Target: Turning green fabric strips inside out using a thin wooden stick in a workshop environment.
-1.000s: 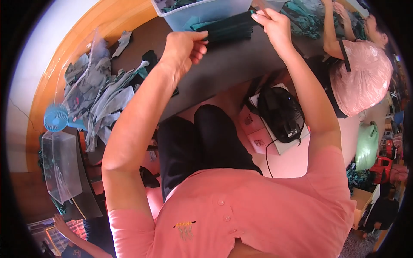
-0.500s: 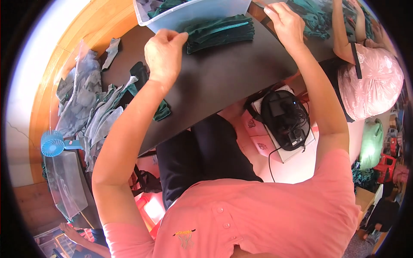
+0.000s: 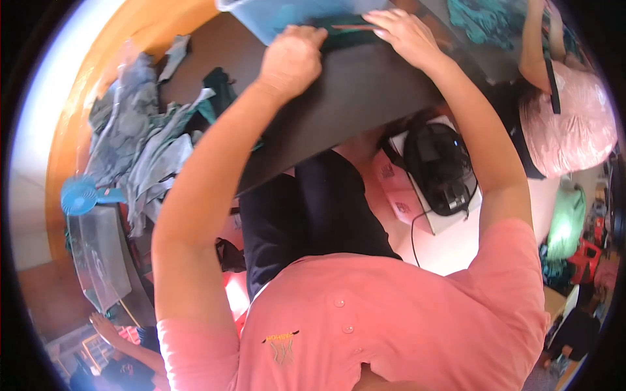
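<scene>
A stack of dark green fabric pieces (image 3: pixel 352 40) lies near the far edge of the dark table, partly hidden by my hands. My left hand (image 3: pixel 293 60) is closed at its left end, its fingertips hidden against the cloth. Across the top of the stack runs a thin brownish strip (image 3: pixel 352 27). At the strip's right end is my right hand (image 3: pixel 407 38), its fingers bent over the stack and closed on the strip. Right behind the stack stands a translucent blue-white plastic bin (image 3: pixel 287 14).
Grey and green fabric scraps (image 3: pixel 153 143) heap on the left, beside a blue handheld fan (image 3: pixel 79 195). A black mesh case with cables (image 3: pixel 438 169) sits on a box below the table edge. Another person in pink (image 3: pixel 567 120) works at right near green fabric (image 3: pixel 482 23).
My right hand has come down and left to the stack, and my left hand has shifted right. The thin strip now lies across the stack. The view has tilted slightly.
</scene>
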